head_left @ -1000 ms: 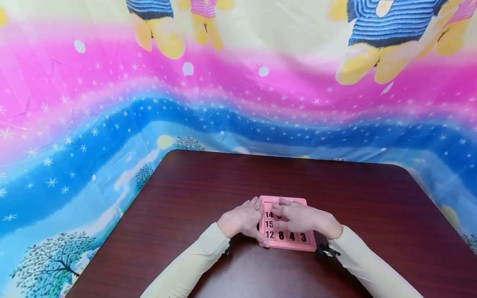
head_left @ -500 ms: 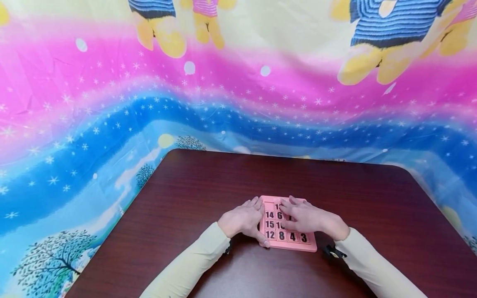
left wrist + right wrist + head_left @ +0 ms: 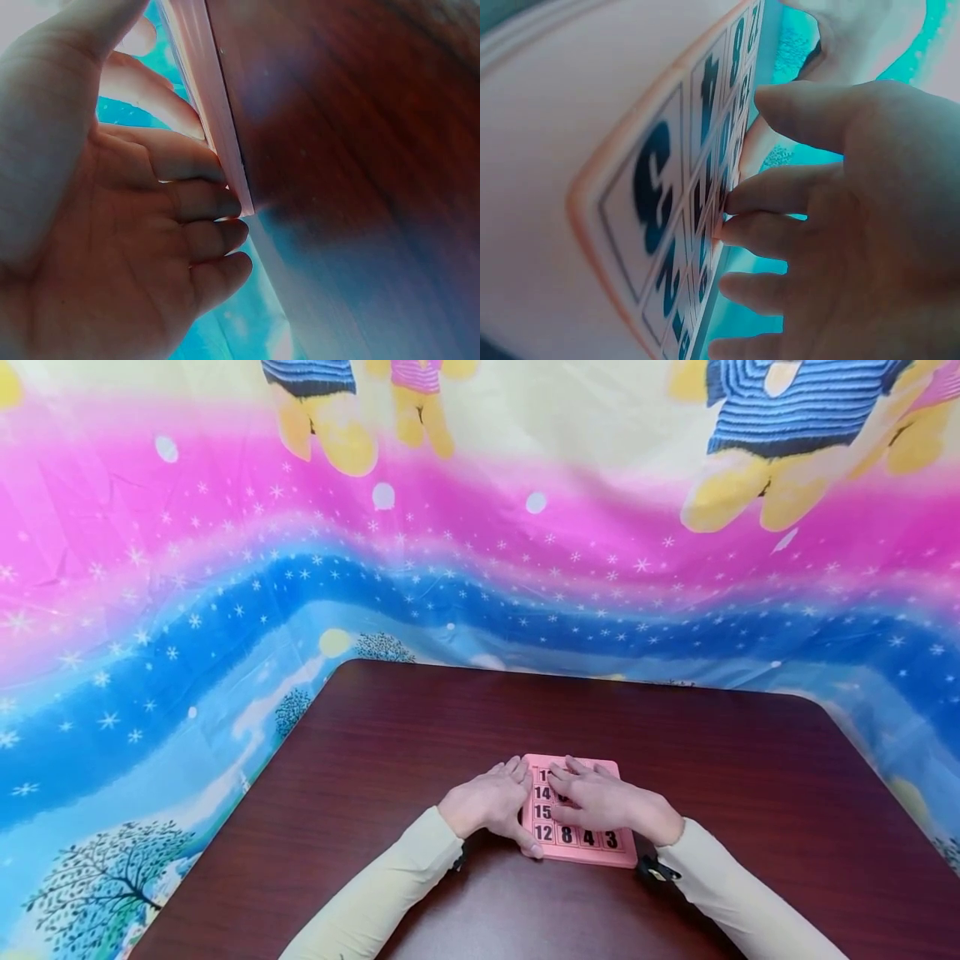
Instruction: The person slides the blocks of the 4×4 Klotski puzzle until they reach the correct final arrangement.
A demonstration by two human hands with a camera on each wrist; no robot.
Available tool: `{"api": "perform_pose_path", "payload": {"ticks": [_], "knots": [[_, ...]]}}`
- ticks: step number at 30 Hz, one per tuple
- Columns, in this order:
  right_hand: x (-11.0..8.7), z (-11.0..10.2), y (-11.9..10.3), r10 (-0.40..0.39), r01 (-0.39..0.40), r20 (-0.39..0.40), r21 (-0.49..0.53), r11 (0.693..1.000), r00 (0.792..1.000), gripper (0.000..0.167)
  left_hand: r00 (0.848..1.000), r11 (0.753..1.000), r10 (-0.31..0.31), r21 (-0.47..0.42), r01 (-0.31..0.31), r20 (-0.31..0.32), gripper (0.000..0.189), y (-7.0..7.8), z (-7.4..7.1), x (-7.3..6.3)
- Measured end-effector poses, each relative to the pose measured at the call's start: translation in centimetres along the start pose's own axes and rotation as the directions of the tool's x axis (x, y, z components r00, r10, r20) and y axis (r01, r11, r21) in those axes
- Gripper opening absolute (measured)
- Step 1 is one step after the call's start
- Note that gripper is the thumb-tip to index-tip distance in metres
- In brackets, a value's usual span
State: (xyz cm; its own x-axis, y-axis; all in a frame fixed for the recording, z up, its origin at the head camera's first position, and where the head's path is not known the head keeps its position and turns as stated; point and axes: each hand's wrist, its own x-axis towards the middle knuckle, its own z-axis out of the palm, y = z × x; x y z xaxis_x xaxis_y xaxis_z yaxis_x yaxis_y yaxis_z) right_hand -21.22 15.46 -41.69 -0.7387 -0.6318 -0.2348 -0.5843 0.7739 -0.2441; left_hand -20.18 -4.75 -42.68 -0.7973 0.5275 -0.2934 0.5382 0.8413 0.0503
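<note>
A pink sliding number puzzle point(image 3: 567, 836) lies flat on the dark table, with black numbers on its tiles. My left hand point(image 3: 491, 802) rests along its left edge, thumb by the near left corner. In the left wrist view, the fingertips touch the puzzle's side point(image 3: 229, 142). Over the tiles lies my right hand point(image 3: 611, 802), fingers extended. Its index and middle fingertips touch the tile face in the right wrist view; the thumb stands off. A tile point(image 3: 543, 775) whose number is partly covered sits in the top-left slot. Several tiles are hidden under the right hand.
The brown wooden table point(image 3: 420, 727) extends around the puzzle on all sides. Behind it hangs a colourful printed cloth point(image 3: 450, 543) with snowflakes and cartoon bears. A black strap point(image 3: 660, 868) is at the right wrist.
My right hand moves right, then back left across the top row. A tile slides from the second column into the vacant top-left slot. The left hand stays put.
</note>
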Motion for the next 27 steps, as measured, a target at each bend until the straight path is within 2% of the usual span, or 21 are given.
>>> {"api": "perform_pose_path", "payload": {"ticks": [9, 17, 22, 27], "knots": [[0.5, 0.3, -0.1, -0.006, 0.006, 0.013, 0.006, 1.0, 1.0, 0.062, 1.0, 1.0, 0.009, 0.007, -0.009, -0.003, 0.122, -0.1, 0.0, -0.2], [-1.9, -0.3, 1.5, 0.033, -0.033, -0.046, 0.012, 0.999, 0.998, 0.063, 1.0, 1.0, 0.006, 0.001, -0.006, 0.006, 0.121, 0.2, -0.1, -0.3], [-3.3, -0.1, 2.6, 0.071, -0.07, -0.05, 0.019, 0.997, 0.996, 0.065, 1.0, 1.0, -0.003, 0.002, 0.003, 0.006, 0.123, 0.2, 0.0, -0.3], [-3.9, 0.3, 3.1, 0.076, -0.076, -0.055, 0.007, 0.997, 0.996, 0.064, 1.0, 1.0, -0.01, -0.008, 0.01, 0.001, 0.123, 0.1, 0.1, -0.2]]}}
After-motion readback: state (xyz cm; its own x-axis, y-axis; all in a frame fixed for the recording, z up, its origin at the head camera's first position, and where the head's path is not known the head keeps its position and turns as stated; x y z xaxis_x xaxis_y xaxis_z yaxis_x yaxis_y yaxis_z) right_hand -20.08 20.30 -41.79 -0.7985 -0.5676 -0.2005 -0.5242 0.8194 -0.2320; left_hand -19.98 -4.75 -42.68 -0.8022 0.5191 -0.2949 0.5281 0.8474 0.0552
